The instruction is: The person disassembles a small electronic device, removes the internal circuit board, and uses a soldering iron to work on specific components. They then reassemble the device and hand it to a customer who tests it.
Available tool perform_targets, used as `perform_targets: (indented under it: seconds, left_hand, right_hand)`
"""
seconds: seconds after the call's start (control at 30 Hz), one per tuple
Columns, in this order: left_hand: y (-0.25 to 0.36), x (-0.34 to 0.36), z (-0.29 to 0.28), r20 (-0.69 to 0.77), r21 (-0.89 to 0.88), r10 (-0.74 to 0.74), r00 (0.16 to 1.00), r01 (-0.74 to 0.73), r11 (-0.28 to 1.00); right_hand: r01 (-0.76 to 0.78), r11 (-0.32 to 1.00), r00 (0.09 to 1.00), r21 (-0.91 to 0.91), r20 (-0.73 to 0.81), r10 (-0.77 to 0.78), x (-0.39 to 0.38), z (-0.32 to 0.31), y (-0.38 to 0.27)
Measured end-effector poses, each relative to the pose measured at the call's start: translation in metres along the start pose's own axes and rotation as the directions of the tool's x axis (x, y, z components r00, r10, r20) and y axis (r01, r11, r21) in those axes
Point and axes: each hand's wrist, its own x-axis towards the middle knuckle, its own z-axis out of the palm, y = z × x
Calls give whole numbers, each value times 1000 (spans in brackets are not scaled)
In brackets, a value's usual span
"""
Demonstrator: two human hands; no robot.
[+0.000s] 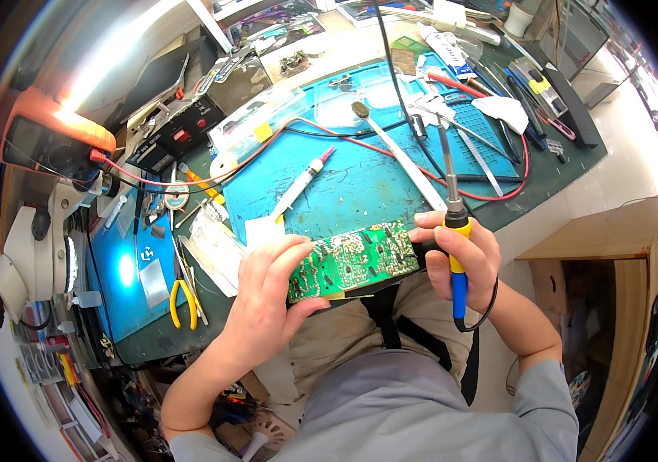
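A green circuit board (356,260), its soldered side facing up, is held over the near edge of the bench. My left hand (271,281) grips its left end, thumb below and fingers on top. In my right hand (464,258) is a soldering iron (459,286) with a yellow and blue handle, its metal tip pointing up and away from the board. The fingertips of that hand also reach the board's right end. A black cord loops down from the iron's handle. Beyond the board, a syringe (302,183) with a pink tip lies on the blue mat.
A blue work mat (344,196) covers the bench. On it lie a white-handled brush (398,150) and red and black test leads. An orange multimeter (56,138) and yellow-handled pliers (183,302) are at left. Tools and a tube (446,50) crowd the far right.
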Motion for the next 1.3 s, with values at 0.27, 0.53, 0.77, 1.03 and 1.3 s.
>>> perform_targets:
  seconds: [0.27,0.53,0.77,1.03,1.3]
  left_hand:
    - [-10,-7,11,-102,69,101,990,-95,993]
    - [-11,-6,11,-113,41,104,988,-100,994]
    - [-11,-5,11,-111,49,113,987,-108,993]
    - [-11,-6,11,-108,62,102,989,-96,993]
    - [-10,-6,11,-110,68,99,989,-91,993]
  right_hand:
    - [-243,960,963,142,154,221,2,-2,-13]
    - [-104,994,986,33,134,99,4,2,-8]
    - [32,999,998,-38,47,-30,4,8,-5]
    - [-205,974,968,92,169,188,5,1,-10]
    - [-11,996,953,-91,300,38,0,-9,-7]
